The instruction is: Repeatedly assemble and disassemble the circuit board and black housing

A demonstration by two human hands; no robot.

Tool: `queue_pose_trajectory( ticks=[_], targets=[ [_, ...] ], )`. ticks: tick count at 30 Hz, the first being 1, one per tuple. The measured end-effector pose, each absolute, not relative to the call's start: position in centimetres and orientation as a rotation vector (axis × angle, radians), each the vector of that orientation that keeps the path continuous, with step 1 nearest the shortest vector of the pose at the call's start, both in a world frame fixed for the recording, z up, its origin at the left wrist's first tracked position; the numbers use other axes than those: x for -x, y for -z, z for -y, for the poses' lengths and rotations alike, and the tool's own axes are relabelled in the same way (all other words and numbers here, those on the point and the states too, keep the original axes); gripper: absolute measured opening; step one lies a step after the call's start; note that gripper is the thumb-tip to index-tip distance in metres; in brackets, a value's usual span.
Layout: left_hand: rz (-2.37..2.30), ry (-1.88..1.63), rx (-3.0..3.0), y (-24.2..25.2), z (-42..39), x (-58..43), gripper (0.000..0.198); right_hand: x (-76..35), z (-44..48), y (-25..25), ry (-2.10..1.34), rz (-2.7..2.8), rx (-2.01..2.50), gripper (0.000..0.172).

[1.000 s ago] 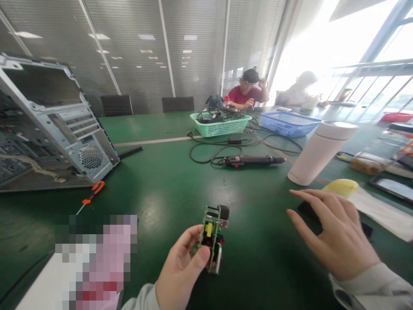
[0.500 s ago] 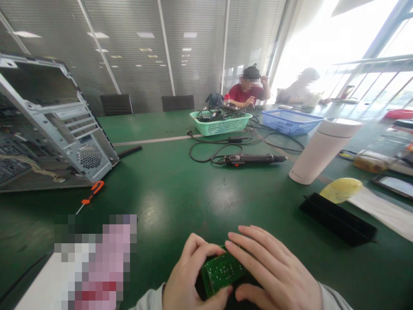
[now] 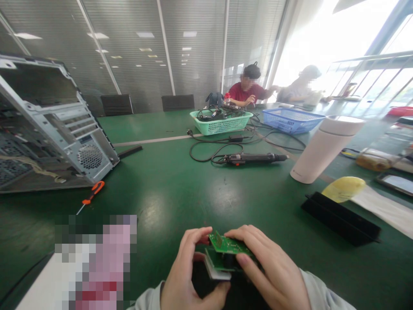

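A green circuit board assembly (image 3: pixel 229 245) is held between both hands near the bottom centre, over the green table (image 3: pixel 180 189). It shows a tilted upper board, a lower board beneath it and a pale flat part at the bottom. My left hand (image 3: pixel 187 271) grips the lower part from the left, fingers behind and thumb at the front edge. My right hand (image 3: pixel 271 262) pinches the upper board from the right, thumb in front and fingers on top. The far ends of some fingers are hidden.
An open computer case (image 3: pixel 87 142) and orange screwdriver (image 3: pixel 93 192) lie left. An electric screwdriver (image 3: pixel 254 159), green basket (image 3: pixel 222 125) and blue basket (image 3: pixel 290 120) are beyond; a tumbler (image 3: pixel 325 148) and black part (image 3: pixel 340 218) are right. Two people sit behind.
The board assembly has turned, so its stacked layers now show from the side. My right hand has closed its thumb and fingers onto the upper board. One person's raised arm has lowered.
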State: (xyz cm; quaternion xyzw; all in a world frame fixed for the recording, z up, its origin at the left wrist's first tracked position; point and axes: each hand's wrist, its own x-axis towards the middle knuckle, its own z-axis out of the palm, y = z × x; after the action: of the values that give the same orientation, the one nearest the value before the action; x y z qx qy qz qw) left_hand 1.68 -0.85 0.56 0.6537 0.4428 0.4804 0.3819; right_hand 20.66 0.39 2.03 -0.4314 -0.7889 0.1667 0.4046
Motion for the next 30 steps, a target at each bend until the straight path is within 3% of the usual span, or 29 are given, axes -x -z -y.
queue_pose_trajectory(
  ticks=[4, 8, 14, 19, 24, 30],
  targets=[
    [-1.101, -1.175, -1.735, -0.6, 0.8, -1.2, 0.079, -21.1, -0.1, -2.1, -1.197, 1.508, 1.238, 0.046],
    [-1.131, -1.174, -1.751, -0.7, 0.8, -1.1, 0.070, -21.2, -0.8, -3.1, -1.937, 0.914, 1.112, 0.054],
    [-1.173, -1.288, -1.702, -1.4, 0.9, -1.9, 0.047, -20.9, -1.5, -4.5, -2.052, 0.602, 0.945, 0.051],
    [-1.186, -1.273, -1.714, -2.0, 0.9, -2.0, 0.044, -22.1, -1.8, -4.3, -1.718, 0.753, 1.260, 0.052],
    [-1.174, -1.259, -1.742, -1.9, 0.8, -1.8, 0.044, -25.1, -2.8, -5.2, -0.906, 1.379, 1.548, 0.059],
    [-1.187, -1.271, -1.765, -1.7, 0.9, -1.8, 0.043, -31.4, -3.2, -5.8, -0.077, 1.448, 1.996, 0.063]
  ],
)
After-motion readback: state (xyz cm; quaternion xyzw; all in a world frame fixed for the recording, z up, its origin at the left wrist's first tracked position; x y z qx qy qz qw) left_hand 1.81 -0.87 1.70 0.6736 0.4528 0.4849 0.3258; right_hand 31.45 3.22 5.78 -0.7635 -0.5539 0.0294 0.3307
